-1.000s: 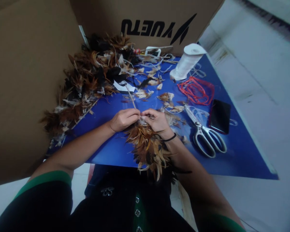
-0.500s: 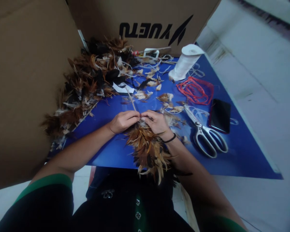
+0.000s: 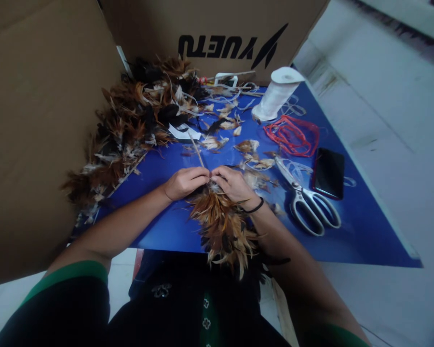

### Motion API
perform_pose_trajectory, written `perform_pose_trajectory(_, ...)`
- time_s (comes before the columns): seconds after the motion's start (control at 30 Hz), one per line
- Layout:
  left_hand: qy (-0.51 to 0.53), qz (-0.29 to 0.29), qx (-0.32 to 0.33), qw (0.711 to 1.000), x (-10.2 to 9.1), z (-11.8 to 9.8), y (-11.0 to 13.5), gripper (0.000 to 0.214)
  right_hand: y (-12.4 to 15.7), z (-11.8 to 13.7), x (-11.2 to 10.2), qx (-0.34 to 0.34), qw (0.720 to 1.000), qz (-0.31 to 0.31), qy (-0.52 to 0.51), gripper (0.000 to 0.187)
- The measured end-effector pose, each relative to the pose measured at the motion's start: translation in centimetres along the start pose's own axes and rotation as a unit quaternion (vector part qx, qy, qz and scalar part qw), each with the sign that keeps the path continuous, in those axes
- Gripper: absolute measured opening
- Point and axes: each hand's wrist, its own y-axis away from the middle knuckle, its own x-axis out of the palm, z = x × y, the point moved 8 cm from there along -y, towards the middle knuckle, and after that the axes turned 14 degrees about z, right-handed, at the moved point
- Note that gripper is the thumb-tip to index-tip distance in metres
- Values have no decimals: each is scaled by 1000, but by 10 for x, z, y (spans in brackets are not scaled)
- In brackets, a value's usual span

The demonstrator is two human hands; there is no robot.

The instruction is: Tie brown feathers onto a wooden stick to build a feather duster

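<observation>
Between my hands is a feather duster (image 3: 226,224), its brown and tan feathers fanning toward my body over the table edge. Its thin bare stick (image 3: 196,148) points away from me. My left hand (image 3: 188,182) pinches it where the feathers meet the stick. My right hand (image 3: 231,183), with a black band at the wrist, pinches the same spot from the other side, fingertips almost touching the left ones. Whatever lies right under the fingertips is hidden. Loose feathers (image 3: 251,146) lie just beyond my right hand.
A big feather heap (image 3: 130,113) covers the table's left back. Cardboard (image 3: 144,29) walls stand behind and left. On the right are a white spool (image 3: 277,96), red cord (image 3: 292,137), scissors (image 3: 307,205) and a black phone (image 3: 328,173). White paper (image 3: 183,131) lies ahead.
Almost nothing differs. Both hands keep their pinch in the same place, and the feathers have shifted very slightly.
</observation>
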Motion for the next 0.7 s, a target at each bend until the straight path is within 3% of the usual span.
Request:
perform_pose_trajectory(0.2,-55,-45,58,996,-5,-11,2,14,-1,3,5,6,999,11,45,8)
perform_pose_trajectory(0.7,-66,-65,64,994,-8,-14,0,8,0,5,3,23,996,-19,89,7)
